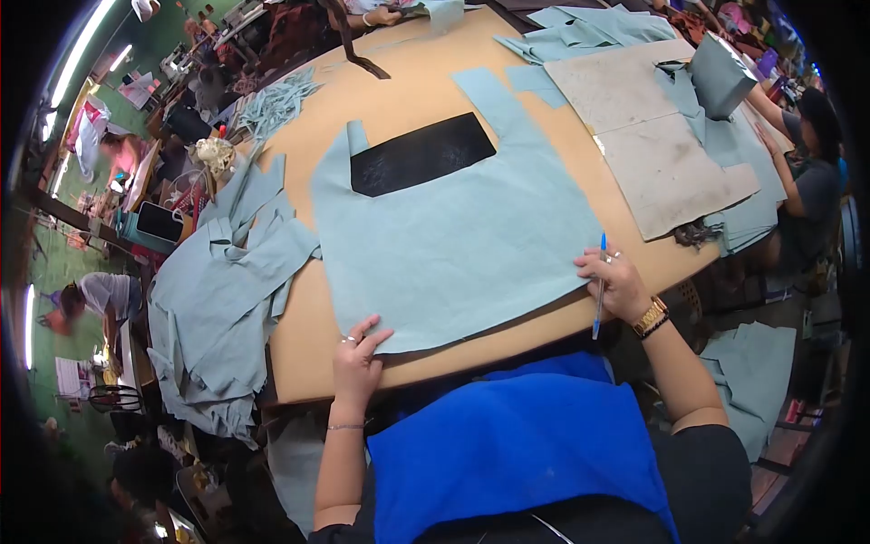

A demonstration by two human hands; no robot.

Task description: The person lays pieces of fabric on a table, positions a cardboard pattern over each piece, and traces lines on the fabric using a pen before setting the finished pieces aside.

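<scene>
A pale blue-green fabric piece [453, 245], cut with two straps and a square neck opening, lies spread before me. Within the opening shows a flat black panel [421, 156]; whether it runs beneath the fabric I cannot tell. At the lower left corner, my left hand [361, 361] pinches the fabric's edge, thumb out of sight. My right hand [618, 283] is closed around a blue-capped ballpoint pen [598, 313], its fingertips touching the fabric's lower right corner.
Matching cut fabric is heaped at the table's left [213, 308]. Grey-beige cardboard sheets [662, 154] lie at right, beside a grey block-shaped object [720, 77] on more fabric. A dark strap-like strip [367, 65] reaches over the tan table [308, 367]. A co-worker [807, 154] stands at the right edge.
</scene>
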